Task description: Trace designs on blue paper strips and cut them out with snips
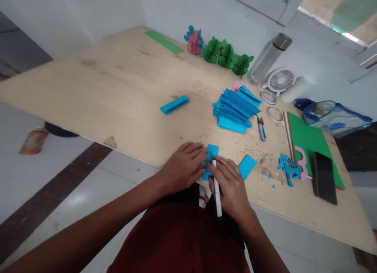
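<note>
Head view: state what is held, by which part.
The right hand holds a white pen-like tool near its tip; the left hand rests on blue paper.

White wall, pale tiled floor

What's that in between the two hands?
In the head view, a piece of blue paper shows between the left hand and the right hand, which holds a white pen-shaped tool.

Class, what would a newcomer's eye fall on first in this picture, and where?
Probably the bright blue paper heap, beyond the right hand. That hand holds a white pen-like tool over a blue piece at the near edge of the table. Next, the green paper figures along the far side, near the wall.
</note>
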Motion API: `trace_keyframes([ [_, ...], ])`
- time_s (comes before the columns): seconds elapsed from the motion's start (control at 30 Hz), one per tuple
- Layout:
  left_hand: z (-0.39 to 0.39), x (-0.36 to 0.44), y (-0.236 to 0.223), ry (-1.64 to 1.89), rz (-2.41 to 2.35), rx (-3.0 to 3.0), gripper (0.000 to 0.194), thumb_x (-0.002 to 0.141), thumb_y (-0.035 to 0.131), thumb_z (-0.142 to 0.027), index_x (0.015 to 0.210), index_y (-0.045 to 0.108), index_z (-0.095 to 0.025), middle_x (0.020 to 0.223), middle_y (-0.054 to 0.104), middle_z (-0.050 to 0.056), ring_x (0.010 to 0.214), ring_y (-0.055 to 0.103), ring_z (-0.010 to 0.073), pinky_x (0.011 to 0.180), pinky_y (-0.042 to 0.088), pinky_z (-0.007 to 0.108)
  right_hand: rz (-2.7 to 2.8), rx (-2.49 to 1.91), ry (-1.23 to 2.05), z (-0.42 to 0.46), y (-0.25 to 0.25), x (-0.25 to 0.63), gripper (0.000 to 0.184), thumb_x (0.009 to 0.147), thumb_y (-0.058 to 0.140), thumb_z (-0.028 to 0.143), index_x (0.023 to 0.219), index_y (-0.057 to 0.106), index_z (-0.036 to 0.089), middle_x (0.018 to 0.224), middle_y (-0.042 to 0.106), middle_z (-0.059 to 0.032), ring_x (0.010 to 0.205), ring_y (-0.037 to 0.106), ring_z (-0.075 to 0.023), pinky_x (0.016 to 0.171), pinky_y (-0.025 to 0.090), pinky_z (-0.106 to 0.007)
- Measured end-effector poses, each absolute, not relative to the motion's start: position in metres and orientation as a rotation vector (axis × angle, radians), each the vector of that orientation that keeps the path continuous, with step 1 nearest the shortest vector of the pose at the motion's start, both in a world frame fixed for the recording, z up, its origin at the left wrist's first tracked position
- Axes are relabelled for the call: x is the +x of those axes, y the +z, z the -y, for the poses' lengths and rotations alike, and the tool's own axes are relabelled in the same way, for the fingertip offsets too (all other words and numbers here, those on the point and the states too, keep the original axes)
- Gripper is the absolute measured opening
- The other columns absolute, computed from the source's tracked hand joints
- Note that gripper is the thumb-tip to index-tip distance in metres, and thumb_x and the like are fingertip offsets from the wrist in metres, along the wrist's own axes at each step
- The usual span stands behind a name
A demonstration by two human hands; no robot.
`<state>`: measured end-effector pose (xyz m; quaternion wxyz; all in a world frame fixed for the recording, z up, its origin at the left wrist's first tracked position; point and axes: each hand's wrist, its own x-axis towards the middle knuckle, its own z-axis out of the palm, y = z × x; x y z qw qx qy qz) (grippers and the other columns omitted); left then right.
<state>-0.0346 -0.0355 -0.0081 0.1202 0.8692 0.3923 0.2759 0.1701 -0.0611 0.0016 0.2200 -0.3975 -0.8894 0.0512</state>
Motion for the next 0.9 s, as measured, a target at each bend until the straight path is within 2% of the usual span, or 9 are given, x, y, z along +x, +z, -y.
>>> trace_keyframes([
  [0.23, 0.036, -0.0375, -0.0129, 0.778, -1.127, 2.552, 0.034, 0.092, 0.052, -0.023, 0.124, 0.056, -0.014, 0.139, 0.058, 0.015, 0.13, 0.05, 0.0303, 0.11, 0.039, 0.051, 2.467, -1.102, 0.138, 0.061, 0.0002, 0.1709, 0.038, 0.094, 0.052, 0.016, 0.131, 0.059, 0.019, 0.124, 0.069, -0.013, 0.122, 0.058, -0.028, 0.103, 0.045, -0.051],
  [0.9, 0.0356, -0.0389, -0.0094, 0.741, -1.14, 2.583, 0.036, 0.093, 0.048, -0.024, 0.127, 0.057, -0.016, 0.132, 0.063, 0.013, 0.128, 0.052, 0.0293, 0.11, 0.038, 0.05, 2.433, -1.11, 0.188, 0.0599, 0.003, 0.1685, 0.037, 0.094, 0.053, 0.013, 0.13, 0.06, 0.02, 0.122, 0.07, -0.0122, 0.12, 0.06, -0.0274, 0.102, 0.047, -0.049],
])
